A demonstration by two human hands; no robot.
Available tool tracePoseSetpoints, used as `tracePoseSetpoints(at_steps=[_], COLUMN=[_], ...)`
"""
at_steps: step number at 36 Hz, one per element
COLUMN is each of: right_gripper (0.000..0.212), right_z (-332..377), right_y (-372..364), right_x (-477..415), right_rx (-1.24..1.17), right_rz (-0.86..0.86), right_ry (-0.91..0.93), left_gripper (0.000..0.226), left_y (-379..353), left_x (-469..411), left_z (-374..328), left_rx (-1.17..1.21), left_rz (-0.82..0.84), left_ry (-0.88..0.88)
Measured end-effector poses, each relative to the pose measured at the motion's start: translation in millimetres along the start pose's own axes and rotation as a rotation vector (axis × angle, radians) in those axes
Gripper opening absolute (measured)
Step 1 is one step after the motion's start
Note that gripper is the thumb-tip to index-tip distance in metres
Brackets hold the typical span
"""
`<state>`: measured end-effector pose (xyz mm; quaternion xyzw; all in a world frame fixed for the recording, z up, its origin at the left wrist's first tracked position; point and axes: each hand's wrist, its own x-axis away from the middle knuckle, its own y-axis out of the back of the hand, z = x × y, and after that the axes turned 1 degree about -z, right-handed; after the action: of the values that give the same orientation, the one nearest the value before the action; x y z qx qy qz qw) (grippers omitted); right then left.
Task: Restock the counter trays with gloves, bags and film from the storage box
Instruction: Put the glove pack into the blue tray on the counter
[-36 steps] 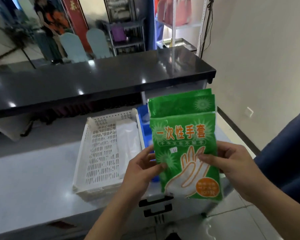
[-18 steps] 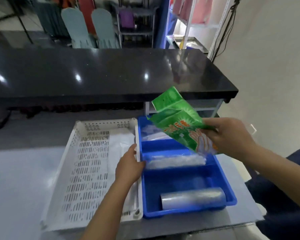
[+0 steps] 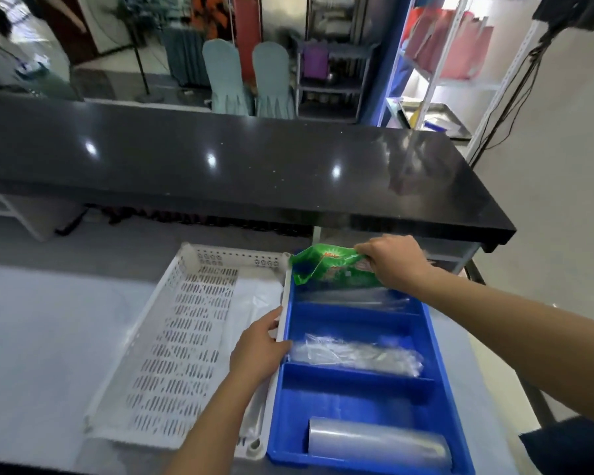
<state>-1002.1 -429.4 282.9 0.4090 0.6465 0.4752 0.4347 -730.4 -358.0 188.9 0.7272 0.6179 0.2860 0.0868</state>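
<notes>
Right hand pinches the green glove packets by their far edge and holds them tilted at the far end of the blue divided tray, at the far compartment. Whether they touch the floor of that compartment I cannot tell; some clear plastic lies there beneath them. Left hand rests closed over the rim where the white perforated tray meets the blue one, holding nothing else.

Judging by how things lie, the job is well along: the middle compartment holds clear plastic bags, the near compartment a roll of film, and the white tray carries a pale plastic sheet or bag along its right side. Gloves look to be the last item for the blue tray; most of the white tray is bare. The storage box is out of view.
</notes>
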Motion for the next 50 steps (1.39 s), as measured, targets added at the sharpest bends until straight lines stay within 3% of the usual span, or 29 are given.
tracePoseSetpoints(at_steps=[5, 18, 25, 29, 32, 36, 50], right_gripper=[0.036, 0.016, 0.027, 0.059, 0.075, 0.062, 0.072], right_z=[-1.6, 9.0, -8.0, -5.0, 8.5, 19.8, 2.1], right_y=[-19.0, -38.4, -35.8, -54.2, -70.9, -93.7, -81.1], right_x=[-4.7, -8.5, -23.4, -19.2, -2.9, 18.3, 32.0], right_rx=[0.019, -0.002, -0.166, -0.221, -0.204, -0.262, -0.423], right_rz=[-0.023, 0.253, 0.259, 0.085, 0.045, 0.096, 0.21], right_ry=[-0.025, -0.01, -0.042, -0.115, -0.156, -0.195, -0.191], left_gripper=[0.07, 0.071, 0.071, 0.071, 0.07, 0.068, 0.069], left_y=[-0.7, -6.5, -7.1, -7.0, -7.7, -8.2, -9.0], left_x=[-0.8, -0.4, -0.5, -1.0, -0.6, -0.6, 5.0], left_z=[-0.7, -3.2, -4.3, -2.7, -0.9, -2.3, -11.3], left_rx=[0.017, 0.029, 0.034, 0.051, 0.05, 0.042, -0.053], left_rz=[-0.016, -0.055, -0.047, -0.047, -0.046, -0.044, -0.079], left_ry=[0.029, 0.082, 0.086, 0.084, 0.075, 0.064, 0.101])
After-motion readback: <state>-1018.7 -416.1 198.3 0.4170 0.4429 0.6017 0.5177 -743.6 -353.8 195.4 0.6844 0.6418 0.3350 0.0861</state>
